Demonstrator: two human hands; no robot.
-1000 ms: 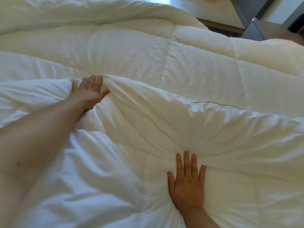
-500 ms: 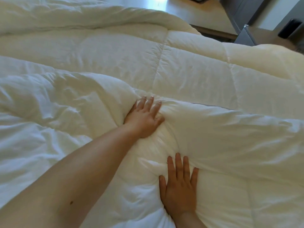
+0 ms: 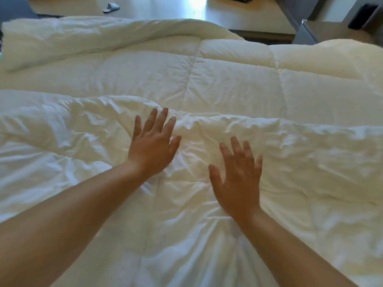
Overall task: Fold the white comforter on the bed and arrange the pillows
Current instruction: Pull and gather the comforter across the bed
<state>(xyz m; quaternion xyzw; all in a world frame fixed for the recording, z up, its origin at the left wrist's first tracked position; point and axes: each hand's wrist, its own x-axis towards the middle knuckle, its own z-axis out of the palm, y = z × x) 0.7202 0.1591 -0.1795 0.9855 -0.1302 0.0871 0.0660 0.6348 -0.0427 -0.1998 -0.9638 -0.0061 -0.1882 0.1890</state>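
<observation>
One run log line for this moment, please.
step: smoothing fold | left hand: flat on comforter | right hand: open | pillows: unseen

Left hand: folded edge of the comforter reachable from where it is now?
Probably yes. The left hand lies open on the comforter, its fingertips about at the folded edge, and nothing lies between them.
</observation>
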